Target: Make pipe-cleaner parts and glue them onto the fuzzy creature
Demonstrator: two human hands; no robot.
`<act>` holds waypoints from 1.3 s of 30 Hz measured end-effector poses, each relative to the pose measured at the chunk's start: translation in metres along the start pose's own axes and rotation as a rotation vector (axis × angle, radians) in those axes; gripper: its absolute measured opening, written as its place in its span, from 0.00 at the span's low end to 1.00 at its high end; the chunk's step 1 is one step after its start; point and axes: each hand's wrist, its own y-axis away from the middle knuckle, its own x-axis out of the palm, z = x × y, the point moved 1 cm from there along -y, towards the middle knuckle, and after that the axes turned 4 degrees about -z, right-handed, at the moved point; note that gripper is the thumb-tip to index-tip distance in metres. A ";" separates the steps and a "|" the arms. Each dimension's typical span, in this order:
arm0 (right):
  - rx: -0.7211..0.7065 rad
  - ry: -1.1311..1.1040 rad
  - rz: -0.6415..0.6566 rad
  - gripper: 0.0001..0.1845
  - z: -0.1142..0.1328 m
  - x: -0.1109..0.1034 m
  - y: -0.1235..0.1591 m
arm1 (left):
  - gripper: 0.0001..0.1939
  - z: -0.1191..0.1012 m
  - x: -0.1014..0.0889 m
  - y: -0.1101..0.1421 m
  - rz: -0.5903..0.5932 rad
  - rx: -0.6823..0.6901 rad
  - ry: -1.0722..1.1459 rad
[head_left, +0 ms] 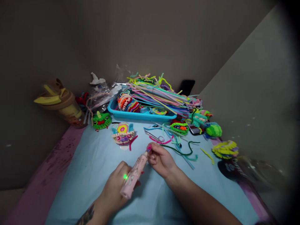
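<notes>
Glue gun (pixel 134 176), by the look of its shape and pale nozzle: it is pink, lies slantwise above the blue cloth (pixel 77 175) on the bench (pixel 44 172), and points up and away from the body. The left hand (pixel 117 181) is curled around its barrel, with a green light glowing beside the knuckles. The right hand (pixel 162 160) has thumb and fingers drawn together on a small pink piece (pixel 149 147), right at the nozzle. Whether nozzle and piece touch, and whether any glue is out, is too small to tell.

To do this well, the right hand should pinch the piece by its far edge, since the fingertips sit very near what is probably a hot tip. A light, even squeeze and one small dab would likely serve better than a big blob, which could mat the fuzz. Resting both wrists on the cloth would steady the aim. Any join wants pressing soon after, before the glue sets. Drips are best caught clear of the scissors (pixel 153 136) and the green stem (pixel 185 153), which lie just beyond the right hand.
</notes>
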 end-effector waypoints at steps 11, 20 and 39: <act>0.022 -0.020 -0.012 0.08 0.000 -0.001 0.001 | 0.08 -0.002 -0.001 -0.003 -0.059 0.036 -0.011; 0.025 -0.027 0.033 0.10 -0.001 -0.001 0.000 | 0.08 0.004 0.005 0.004 0.052 -0.023 0.021; -0.168 0.058 0.001 0.13 0.004 0.005 0.007 | 0.11 0.001 -0.007 -0.001 -0.125 -0.026 0.076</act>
